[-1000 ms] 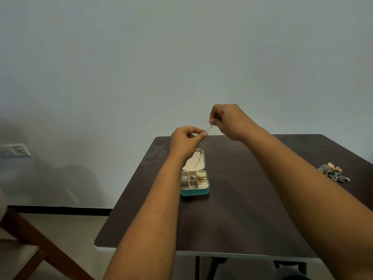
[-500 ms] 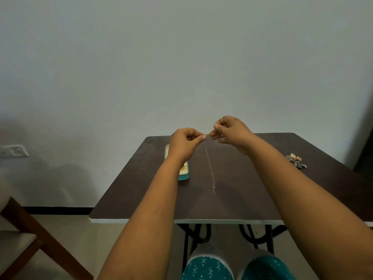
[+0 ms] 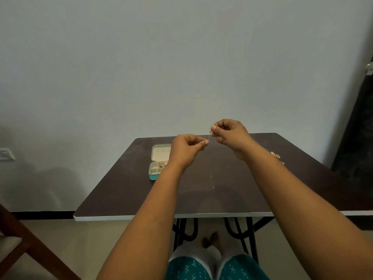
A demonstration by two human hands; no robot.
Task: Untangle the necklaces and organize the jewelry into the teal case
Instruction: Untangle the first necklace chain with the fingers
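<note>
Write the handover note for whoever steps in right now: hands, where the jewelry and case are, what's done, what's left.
Left hand: pinching a thin necklace chain near its top.
Right hand: pinching the same chain slightly higher, at a small gold piece; the chain hangs down over the dark table.
Teal case: open at the table's left, some small gold items already in its compartments.
Loose jewelry pile: on the table's right, partly hidden behind the right forearm.
Left: finish freeing this chain, stow it, then sort the pile.
</note>
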